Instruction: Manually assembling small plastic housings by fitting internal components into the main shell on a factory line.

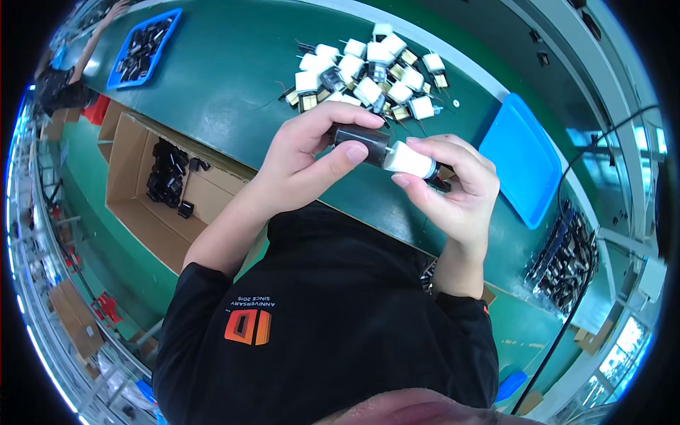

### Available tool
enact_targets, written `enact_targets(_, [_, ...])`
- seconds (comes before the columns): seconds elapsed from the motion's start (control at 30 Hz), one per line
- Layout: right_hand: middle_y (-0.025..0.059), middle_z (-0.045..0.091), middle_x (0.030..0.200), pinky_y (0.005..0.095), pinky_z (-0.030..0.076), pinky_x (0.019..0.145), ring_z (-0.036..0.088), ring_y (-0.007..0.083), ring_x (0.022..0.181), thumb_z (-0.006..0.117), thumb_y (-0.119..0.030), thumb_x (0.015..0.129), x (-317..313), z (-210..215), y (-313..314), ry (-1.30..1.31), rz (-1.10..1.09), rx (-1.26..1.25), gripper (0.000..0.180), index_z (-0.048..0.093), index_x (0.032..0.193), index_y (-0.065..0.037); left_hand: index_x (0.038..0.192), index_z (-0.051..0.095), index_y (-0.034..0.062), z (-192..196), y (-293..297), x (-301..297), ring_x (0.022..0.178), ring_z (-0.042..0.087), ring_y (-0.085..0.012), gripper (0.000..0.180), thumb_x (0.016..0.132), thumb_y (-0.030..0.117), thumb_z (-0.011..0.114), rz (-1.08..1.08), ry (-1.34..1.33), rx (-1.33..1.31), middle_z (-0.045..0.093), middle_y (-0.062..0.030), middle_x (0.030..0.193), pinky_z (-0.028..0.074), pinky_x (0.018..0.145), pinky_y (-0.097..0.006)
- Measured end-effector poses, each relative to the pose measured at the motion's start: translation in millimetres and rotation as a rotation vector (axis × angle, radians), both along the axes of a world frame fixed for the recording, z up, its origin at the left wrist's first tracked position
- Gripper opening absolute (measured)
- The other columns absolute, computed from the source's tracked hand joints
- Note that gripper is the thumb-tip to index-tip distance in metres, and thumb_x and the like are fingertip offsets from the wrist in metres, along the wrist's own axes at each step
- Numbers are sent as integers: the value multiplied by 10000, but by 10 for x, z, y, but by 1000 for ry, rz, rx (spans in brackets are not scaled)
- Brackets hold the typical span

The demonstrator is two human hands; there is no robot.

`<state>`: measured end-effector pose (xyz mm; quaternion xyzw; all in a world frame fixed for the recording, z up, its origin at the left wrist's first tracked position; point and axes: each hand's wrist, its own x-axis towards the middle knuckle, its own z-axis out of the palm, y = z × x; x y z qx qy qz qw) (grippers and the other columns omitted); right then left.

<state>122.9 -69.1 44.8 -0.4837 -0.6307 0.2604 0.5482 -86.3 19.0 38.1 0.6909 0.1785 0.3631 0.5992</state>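
My left hand (301, 159) is closed around a dark, glossy cylindrical sleeve (363, 144), thumb on the near side and fingers on the far side. Between the thumb and fingers of my right hand (464, 180) is a white cylindrical part (412, 161) with a dark end toward the palm. The two pieces lie end to end, nearly in line, and a thin pale pin shows where they meet. Whether the pin enters the sleeve, I cannot tell. Just beyond my hands, a pile of similar white-capped parts (368, 91) with brass-coloured and dark sections and thin wires lies on the green table (219, 85).
A blue tray (520, 159) lies on the right; another blue tray (113, 82) at the far left holds dark parts. Below the table edge on the left, a cardboard box (145, 230) contains black pieces. Many dark parts (567, 262) lie at far right. Another person's arm (88, 49) reaches in at upper left.
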Motion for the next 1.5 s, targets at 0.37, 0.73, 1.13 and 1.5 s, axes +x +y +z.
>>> enact_targets(0.37, [67, 648, 794, 236, 451, 544, 602, 129, 643, 777, -8, 707, 43, 16, -215, -119, -73, -66, 281, 684, 971, -4, 1114, 622, 54, -49, -115, 210, 807, 609, -188, 274, 863, 128, 704, 40, 266, 365, 634, -76, 950, 498, 689, -287])
enact_targets(0.73, [53, 654, 817, 235, 443, 588, 607, 114, 703, 801, -24, 691, 64, -147, -187, 55, 9, -134, 275, 683, 939, -18, 1109, 628, 58, -114, -81, 192, 817, 622, -220, 290, 849, 149, 718, 29, 222, 520, 633, -86, 938, 512, 698, -309])
enact_targets(1.13, [74, 659, 911, 252, 524, 711, 651, 140, 813, 719, 6, 809, 46, -384, -221, 555, 50, -275, 278, 588, 1054, 10, 1192, 590, 52, -199, -149, 197, 864, 628, -169, 390, 835, 110, 736, -44, 204, 170, 645, -67, 1012, 513, 702, -282])
enact_targets(1.5, [177, 576, 1073, 296, 560, 642, 655, 237, 823, 544, -92, 808, -76, -852, -174, 1377, 588, -113, 273, 524, 1067, -10, 1187, 660, 41, -13, -240, 502, 1034, 629, -257, 571, 672, 201, 847, -104, 55, 582, 686, -71, 1108, 490, 884, -378])
